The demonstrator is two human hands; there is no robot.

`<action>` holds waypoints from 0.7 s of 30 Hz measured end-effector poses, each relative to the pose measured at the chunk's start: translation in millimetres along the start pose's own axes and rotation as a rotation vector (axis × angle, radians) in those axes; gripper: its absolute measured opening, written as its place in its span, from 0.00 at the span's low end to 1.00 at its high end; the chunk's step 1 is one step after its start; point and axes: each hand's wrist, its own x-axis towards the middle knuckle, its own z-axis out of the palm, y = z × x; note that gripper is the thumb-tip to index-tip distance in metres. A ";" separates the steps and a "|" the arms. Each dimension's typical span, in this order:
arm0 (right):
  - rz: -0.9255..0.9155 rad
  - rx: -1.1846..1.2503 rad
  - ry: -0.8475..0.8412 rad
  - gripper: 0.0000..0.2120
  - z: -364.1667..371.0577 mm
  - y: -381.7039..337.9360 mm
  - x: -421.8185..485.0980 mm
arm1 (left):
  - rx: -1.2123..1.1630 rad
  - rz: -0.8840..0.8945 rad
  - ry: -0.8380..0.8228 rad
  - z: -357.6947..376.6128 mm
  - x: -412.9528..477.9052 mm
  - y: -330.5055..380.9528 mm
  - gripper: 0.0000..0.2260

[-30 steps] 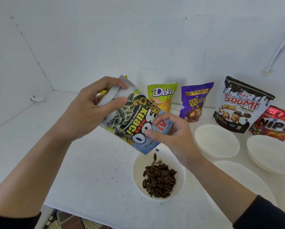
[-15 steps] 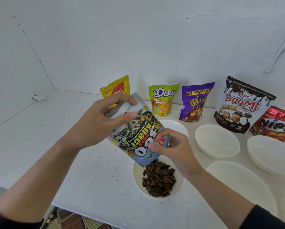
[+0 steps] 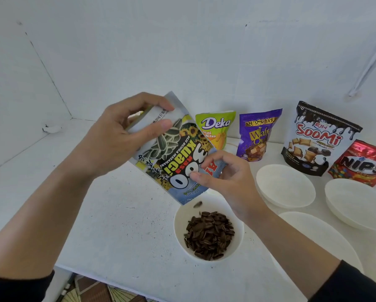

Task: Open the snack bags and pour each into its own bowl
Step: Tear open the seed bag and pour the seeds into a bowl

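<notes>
A sunflower-seed bag point(image 3: 174, 158) hangs upside down, its open mouth pointing down over a small white bowl point(image 3: 237, 240) that holds a heap of dark seeds point(image 3: 208, 234). One seed falls just below the mouth. My left hand point(image 3: 117, 138) grips the bag's upper end. My right hand point(image 3: 226, 177) pinches the bag near its mouth. Unopened bags stand along the back wall: green Deka point(image 3: 215, 127), purple wafer point(image 3: 256, 136), black Soomi point(image 3: 318, 140), red Nips point(image 3: 363, 164).
Empty white bowls sit to the right: one point(image 3: 285, 186) behind my right wrist, one point(image 3: 357, 203) at the far right, a larger one point(image 3: 313, 236) under my right forearm. The white table's front edge point(image 3: 117, 277) is close to me. White walls stand behind and left.
Both hands have lifted the bag higher above the bowl after dipping it low. The yellow bag at the back is now hidden behind my left hand. The seed heap has grown.
</notes>
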 end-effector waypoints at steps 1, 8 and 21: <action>-0.007 -0.001 -0.003 0.12 0.2 -0.8 0.7 | 0.002 0.006 0.003 -0.7 1.0 1.3 0.09; 0.010 -0.064 -0.008 0.11 -11.4 18.9 -9.3 | 0.086 -0.071 -0.069 16.8 -6.8 -14.9 0.08; -0.018 -0.041 -0.018 0.09 -12.8 6.4 -2.5 | 0.085 0.003 -0.034 27.4 -4.4 -14.2 0.08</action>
